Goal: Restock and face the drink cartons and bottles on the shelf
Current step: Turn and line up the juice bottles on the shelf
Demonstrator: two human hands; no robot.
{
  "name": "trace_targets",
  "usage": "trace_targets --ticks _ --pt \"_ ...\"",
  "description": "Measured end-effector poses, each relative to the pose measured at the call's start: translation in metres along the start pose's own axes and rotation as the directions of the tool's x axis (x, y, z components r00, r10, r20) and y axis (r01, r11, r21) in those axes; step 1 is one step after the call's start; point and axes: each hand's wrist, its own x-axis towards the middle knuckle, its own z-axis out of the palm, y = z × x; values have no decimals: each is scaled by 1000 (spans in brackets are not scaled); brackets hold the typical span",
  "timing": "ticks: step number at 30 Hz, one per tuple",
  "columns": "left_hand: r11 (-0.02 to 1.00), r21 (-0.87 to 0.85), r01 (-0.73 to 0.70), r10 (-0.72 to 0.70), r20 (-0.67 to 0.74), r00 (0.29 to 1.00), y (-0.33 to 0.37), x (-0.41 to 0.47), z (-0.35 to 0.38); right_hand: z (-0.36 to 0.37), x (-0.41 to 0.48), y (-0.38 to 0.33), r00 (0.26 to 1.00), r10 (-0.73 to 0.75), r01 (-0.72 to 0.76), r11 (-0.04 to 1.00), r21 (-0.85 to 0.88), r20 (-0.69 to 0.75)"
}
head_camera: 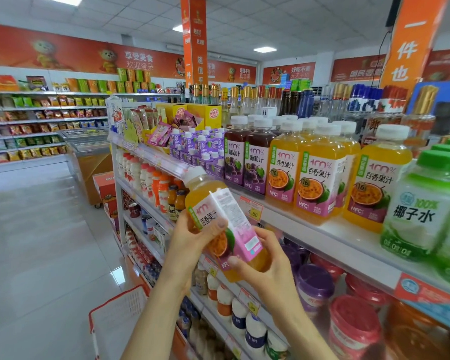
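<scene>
I hold a yellow passion-fruit juice bottle (226,224) with a white cap, tilted with the cap up-left, in front of the shelf edge. My left hand (190,237) grips its upper label with the thumb across the front. My right hand (265,261) grips its lower end. On the top shelf (322,237) stand matching passion-fruit bottles (315,175), grape juice bottles (242,157) to their left, small purple drink cartons (198,149) farther left, and green-capped coconut water bottles (424,203) at the right.
A red-rimmed shopping basket (120,315) sits on the floor at lower left. Lower shelves hold milk drinks, cups and small bottles (244,315). Liquor bottles (270,100) line the gondola top. The aisle floor stretches left toward snack shelves (37,120) and a chest freezer (89,141).
</scene>
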Motion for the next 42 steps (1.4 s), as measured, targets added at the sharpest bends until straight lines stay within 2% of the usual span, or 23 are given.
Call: trace_targets --ticks 4,8,11,14,17,22,26,29,32,34,36,39,42 --pt "998 -22 65 -65 -28 997 5 3 6 7 -5 12 975 -204 178 955 -238 -87" --pt "996 14 92 -91 -28 995 9 5 5 11 -6 16 936 -330 279 906 -317 -119" --pt "993 -52 110 -113 -49 992 13 11 2 5 -1 9 935 -352 318 889 -330 -48" --pt "963 -167 212 -221 -37 975 14 22 0 -2 2 0 947 -320 317 907 -278 37" --pt "919 -252 305 -312 11 950 15 31 -4 -4 4 -4 939 -344 339 910 -237 22" --pt "870 -238 433 -402 168 900 12 31 -2 -3 15 -7 935 -354 338 915 -220 -37" --pt "848 -273 453 -418 180 891 5 32 -4 -3 18 -5 938 -345 334 925 -181 -34" --pt "875 -264 406 -390 112 914 2 36 -5 -9 19 1 949 -311 316 931 -182 56" --pt "926 -236 294 -309 -29 951 6 36 -7 -22 20 5 961 -212 249 943 -219 177" --pt "977 -123 177 -190 -100 977 7 35 -8 -30 24 2 965 -162 216 937 -274 207" --pt "998 -1 60 -60 -124 990 4 32 -8 -33 30 -4 972 -152 200 933 -298 177" --pt "978 202 -47 76 -141 987 -4 29 -5 -29 45 -16 973 -170 212 927 -310 156" --pt "934 337 -118 169 -126 977 -13 27 2 -20 61 -31 967 -203 246 905 -346 156"
